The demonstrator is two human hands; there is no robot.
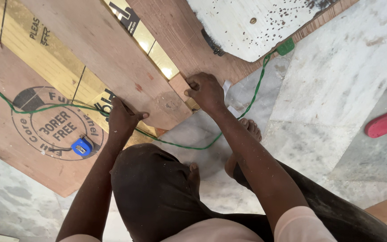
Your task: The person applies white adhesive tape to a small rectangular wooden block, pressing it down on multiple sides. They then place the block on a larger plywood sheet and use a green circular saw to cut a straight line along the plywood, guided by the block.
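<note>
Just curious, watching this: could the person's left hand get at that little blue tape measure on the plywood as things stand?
Probably yes. The left hand rests on the wooden board, and the blue tape measure lies close beside it on the plywood sheet, with only the thin green cable between them.

Person's crouched on the marble floor (pixel 337 89) over a stack of plywood. Left hand (pixel 122 117) is pressed flat on the top plywood sheet (pixel 113 54), right hand (pixel 207 91) has its fingers (pixel 192 86) pinching a small wood block (pixel 179 85) at the sheet's corner. A green cord (pixel 175 144) loops under both arms, blue tape measure (pixel 82 146) sits left on the bottom board (pixel 19 148).
</note>
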